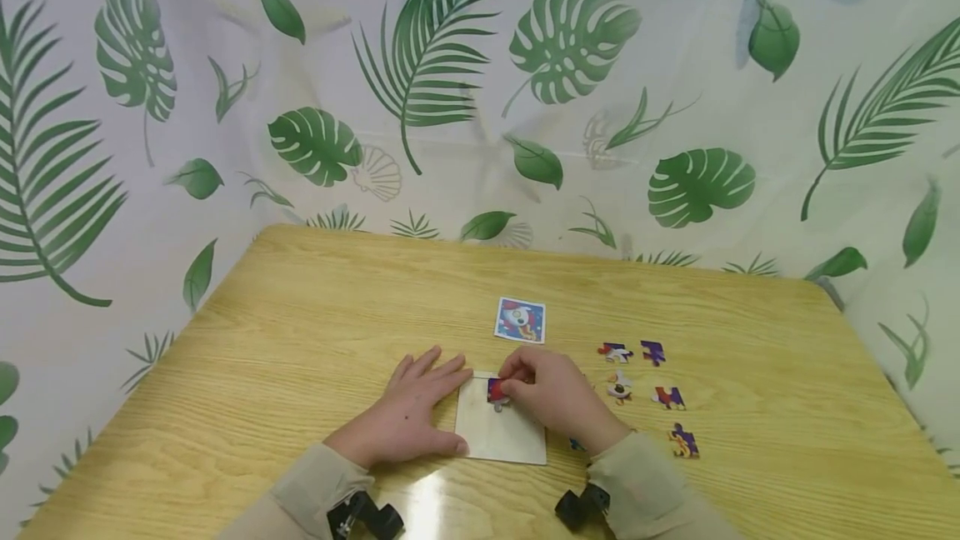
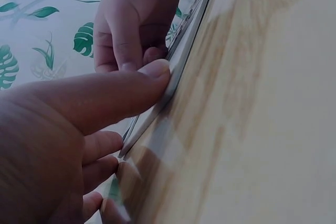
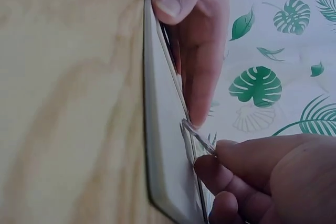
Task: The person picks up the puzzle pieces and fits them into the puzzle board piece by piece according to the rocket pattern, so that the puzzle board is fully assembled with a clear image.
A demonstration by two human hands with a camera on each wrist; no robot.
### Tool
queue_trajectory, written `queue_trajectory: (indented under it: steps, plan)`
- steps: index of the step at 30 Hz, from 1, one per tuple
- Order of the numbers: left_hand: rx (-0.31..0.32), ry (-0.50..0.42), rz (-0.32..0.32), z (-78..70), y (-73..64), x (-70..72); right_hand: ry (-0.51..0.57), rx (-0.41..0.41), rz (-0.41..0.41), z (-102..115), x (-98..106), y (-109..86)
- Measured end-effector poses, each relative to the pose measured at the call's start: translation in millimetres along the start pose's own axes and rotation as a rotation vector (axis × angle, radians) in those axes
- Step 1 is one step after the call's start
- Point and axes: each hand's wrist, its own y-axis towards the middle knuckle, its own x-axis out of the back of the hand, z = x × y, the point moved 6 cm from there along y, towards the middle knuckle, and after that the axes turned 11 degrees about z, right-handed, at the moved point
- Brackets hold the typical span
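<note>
A pale square puzzle board [image 1: 502, 438] lies on the table in front of the person. The right hand [image 1: 558, 394] pinches a red and purple jigsaw piece [image 1: 495, 391] between thumb and fingertips over the board's upper part. In the right wrist view this piece [image 3: 198, 137] is tilted, its lower edge at or close to the board's surface [image 3: 168, 129]. Fingers spread, the left hand [image 1: 416, 411] rests at the board's left side. Its thumb [image 2: 149, 74] touches the board's edge, and its index fingertip is near the upper left corner.
A small picture card [image 1: 520, 320] with a rocket-like image lies behind the board. Several loose jigsaw pieces, among them a purple one [image 1: 652, 352], a red and purple one [image 1: 668, 397] and an orange and purple one [image 1: 683, 441], lie to the right. A leaf-patterned curtain [image 1: 465, 190] hangs behind the table.
</note>
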Motion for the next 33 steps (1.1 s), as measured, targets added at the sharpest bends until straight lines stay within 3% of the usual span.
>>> queue_trajectory:
  steps: [6,13,16,23,33]
  plan:
    - [-0.009,-0.003,0.006,-3.2,0.5,-0.8,-0.116,0.033,0.024,0.7,-0.4,-5.4]
    - [-0.009,-0.013,0.022,-4.6,1.6,-2.1,-0.46,0.179,0.156,6.9,1.6,-28.0]
    - [-0.01,-0.01,0.026,-4.8,1.1,-1.3,-0.55,0.239,0.206,7.4,0.2,-35.7]
    - [-0.018,0.01,0.021,-3.2,-0.4,-0.1,-0.591,0.264,0.229,9.2,-4.8,-38.0]
    - [-0.058,0.023,0.019,-2.3,-2.7,1.0,-0.63,0.269,0.184,11.8,-13.2,-30.9]
